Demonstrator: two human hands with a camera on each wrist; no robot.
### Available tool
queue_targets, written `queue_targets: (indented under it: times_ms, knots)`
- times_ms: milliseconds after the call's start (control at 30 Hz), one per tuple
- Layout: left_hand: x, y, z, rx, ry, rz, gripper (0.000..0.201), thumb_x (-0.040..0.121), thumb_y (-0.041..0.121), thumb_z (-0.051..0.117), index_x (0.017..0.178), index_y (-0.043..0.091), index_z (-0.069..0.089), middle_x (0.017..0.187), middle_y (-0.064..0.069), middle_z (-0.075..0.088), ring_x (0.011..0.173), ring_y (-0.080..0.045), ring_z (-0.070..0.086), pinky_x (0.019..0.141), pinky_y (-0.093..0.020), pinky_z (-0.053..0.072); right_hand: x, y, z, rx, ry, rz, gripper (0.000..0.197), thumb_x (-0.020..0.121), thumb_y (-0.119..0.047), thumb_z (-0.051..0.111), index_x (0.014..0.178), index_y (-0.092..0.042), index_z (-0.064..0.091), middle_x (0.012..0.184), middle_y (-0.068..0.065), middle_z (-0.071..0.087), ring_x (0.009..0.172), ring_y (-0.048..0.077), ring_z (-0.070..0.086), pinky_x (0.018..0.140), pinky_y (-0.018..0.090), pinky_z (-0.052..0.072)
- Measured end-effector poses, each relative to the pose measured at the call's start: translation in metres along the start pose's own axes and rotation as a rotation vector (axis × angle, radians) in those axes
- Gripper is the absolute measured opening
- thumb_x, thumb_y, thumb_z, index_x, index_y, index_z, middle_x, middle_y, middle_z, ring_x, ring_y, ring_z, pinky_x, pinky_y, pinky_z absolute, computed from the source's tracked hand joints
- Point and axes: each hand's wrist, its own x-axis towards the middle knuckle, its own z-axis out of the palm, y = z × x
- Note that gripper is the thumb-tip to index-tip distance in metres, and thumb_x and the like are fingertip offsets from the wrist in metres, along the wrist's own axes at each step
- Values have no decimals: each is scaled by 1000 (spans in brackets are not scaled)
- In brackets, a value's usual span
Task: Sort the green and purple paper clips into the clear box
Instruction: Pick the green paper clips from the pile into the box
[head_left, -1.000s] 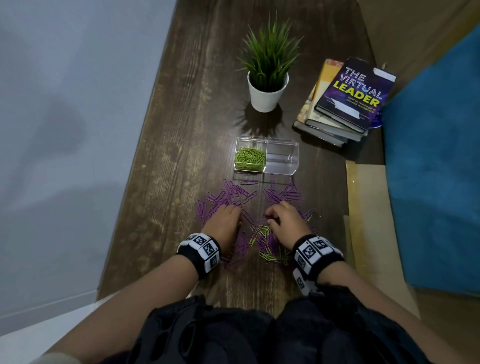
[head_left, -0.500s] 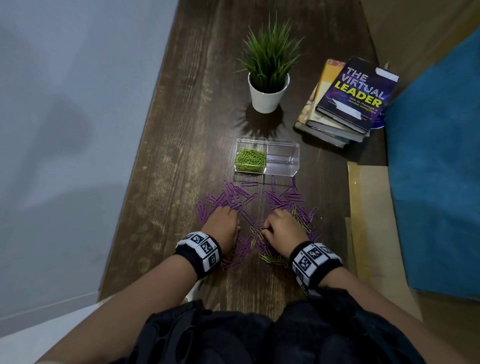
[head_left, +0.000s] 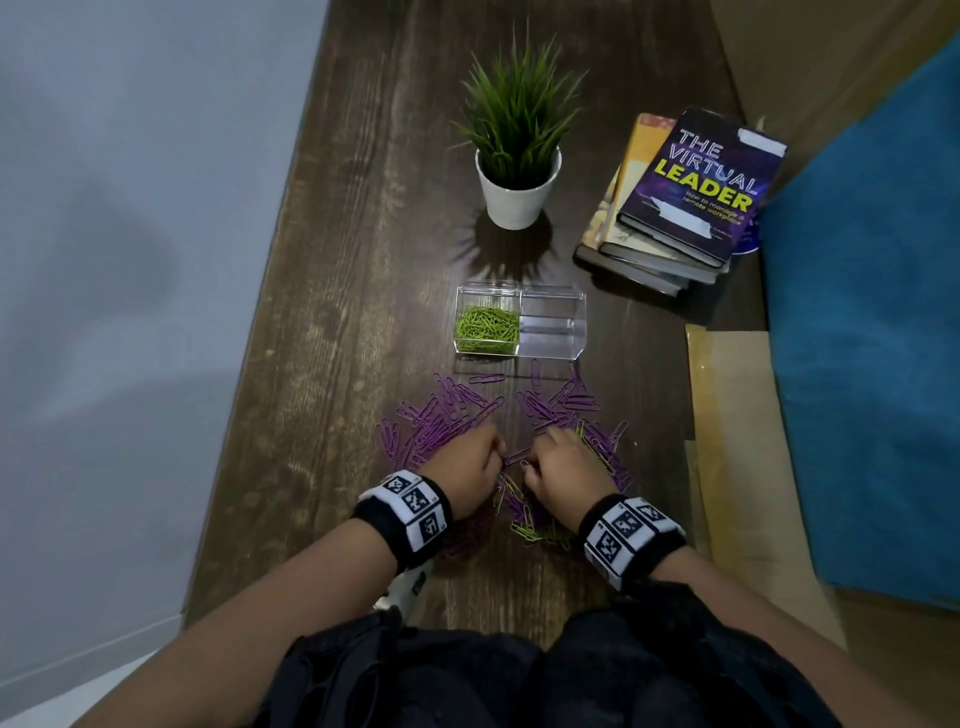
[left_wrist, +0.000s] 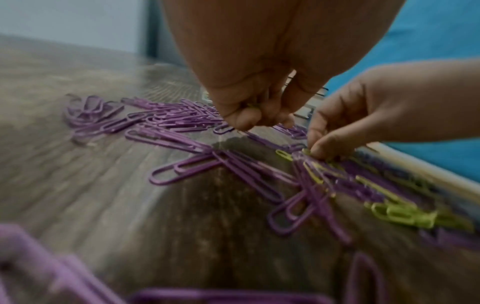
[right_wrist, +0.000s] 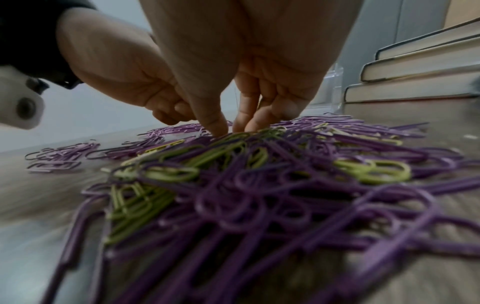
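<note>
A clear two-compartment box (head_left: 553, 306) stands mid-table; its left half holds green paper clips (head_left: 487, 330) and its right half is bare. Purple paper clips (head_left: 441, 415) lie scattered in front of it, with loose green clips (head_left: 527, 535) mixed in close to me. My left hand (head_left: 496, 452) hovers low over the purple clips with its fingers curled tight; in the left wrist view a sliver of green shows between the fingers (left_wrist: 267, 115). My right hand (right_wrist: 230, 130) pinches a green clip (right_wrist: 241, 135) at the far edge of the mixed pile (right_wrist: 259, 195).
A potted plant (head_left: 517, 192) stands behind the box and a stack of books (head_left: 685, 202) lies at the back right. The table's right edge meets beige card (head_left: 737, 441) and a blue cushion (head_left: 872, 338). A grey wall runs along the left.
Both hands stay over the pile. The right hand has drawn slightly left and toward me, closing the gap to the left hand. The box's contents look the same.
</note>
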Motion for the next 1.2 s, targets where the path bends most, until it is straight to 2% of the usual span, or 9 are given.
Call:
queue_targets:
  times_ms: [133, 333, 467, 567, 633, 767, 833, 1000, 1200]
  knots:
    - [-2, -6, 6, 241, -85, 147, 17, 89, 30, 57, 98, 18, 50, 98, -2, 56, 86, -22, 55, 76, -35, 46, 0, 0, -3, -39, -41, -52, 24, 89, -19, 49, 107, -4, 58, 111, 10, 55, 106, 25, 47, 94, 34, 37]
    - [-2, -13, -1, 304, -67, 200, 12, 91, 23, 52, 99, 14, 53, 102, -4, 54, 89, -22, 54, 72, -29, 39, 6, -1, -12, 68, -117, -7, 16, 85, -18, 53, 96, -8, 58, 103, 7, 56, 102, 23, 47, 89, 32, 39]
    - [-7, -13, -10, 148, -34, 82, 4, 91, 22, 51, 91, 17, 51, 92, -1, 56, 82, -19, 54, 72, -30, 43, 6, 8, -28, 454, -22, 186, 3, 86, -17, 60, 86, -15, 58, 86, -1, 60, 80, 16, 55, 73, 28, 47]
    - [-9, -17, -16, -40, 21, -64, 5, 90, 19, 55, 85, 18, 53, 79, 4, 56, 71, -15, 53, 64, -27, 43, 7, 19, -39, 771, 60, 350, 10, 89, -9, 59, 97, -14, 64, 82, 1, 61, 65, 10, 51, 56, 14, 44]
    - [-10, -20, -18, -135, 45, -144, 6, 90, 18, 57, 84, 17, 55, 73, 3, 56, 62, -13, 52, 59, -26, 45, 8, 24, -43, 907, 21, 417, 18, 94, -7, 50, 101, -12, 66, 75, 2, 60, 59, 10, 50, 55, 19, 43]
    - [-14, -23, -20, -162, 58, -188, 9, 89, 18, 59, 81, 18, 54, 68, 5, 53, 58, -10, 49, 56, -23, 42, 6, 17, -44, 1191, -110, 499, 26, 93, -3, 39, 86, -4, 64, 72, 7, 52, 60, 16, 50, 59, 29, 44]
    - [-16, -24, -21, -134, 78, -201, 8, 89, 17, 59, 82, 17, 54, 69, 6, 53, 60, -11, 50, 57, -23, 40, 3, 8, -42, 1113, -178, 462, 20, 94, -11, 47, 88, -3, 64, 71, 3, 53, 60, 14, 50, 59, 27, 45]
    - [-23, -22, -21, 41, 214, -170, 13, 88, 21, 57, 97, 17, 49, 86, 5, 52, 77, -15, 52, 68, -26, 37, -3, -12, -22, 480, -196, 203, 6, 89, -19, 61, 92, -15, 63, 76, -6, 55, 64, 9, 49, 58, 24, 42]
    - [-25, -10, 5, 244, 66, 34, 25, 89, 30, 56, 109, 16, 52, 111, -4, 55, 100, -21, 55, 81, -34, 46, -3, -16, -8, 215, -121, 64, 8, 88, -22, 62, 92, -16, 59, 99, 2, 56, 91, 20, 56, 82, 32, 46]
